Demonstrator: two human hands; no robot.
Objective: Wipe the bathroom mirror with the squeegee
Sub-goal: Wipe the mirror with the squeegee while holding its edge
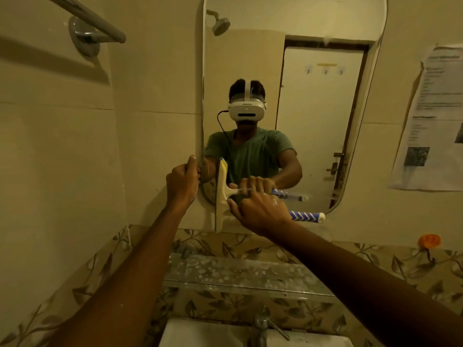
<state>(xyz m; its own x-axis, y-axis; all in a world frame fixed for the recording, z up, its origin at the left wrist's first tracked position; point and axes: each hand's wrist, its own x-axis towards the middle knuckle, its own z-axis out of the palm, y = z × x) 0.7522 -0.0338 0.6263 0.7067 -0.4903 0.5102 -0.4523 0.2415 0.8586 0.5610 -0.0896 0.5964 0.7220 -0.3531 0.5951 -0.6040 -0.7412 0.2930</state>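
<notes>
A tall mirror (320,101) with rounded corners hangs on the tiled wall. My right hand (260,209) grips the squeegee (221,196) by its blue-and-white striped handle. Its pale blade stands upright against the mirror's lower left part, and its lower end reaches past the mirror's bottom edge. My left hand (181,182) holds the mirror's left edge, thumb up, just left of the blade. The mirror reflects a person in a green shirt with a white headset, and both hands.
A glass shelf (240,274) with white spots juts out below the mirror. Under it are a tap (260,326) and a white basin (200,334). A towel rail (87,21) sits upper left, a paper notice (436,121) and an orange hook (429,241) to the right.
</notes>
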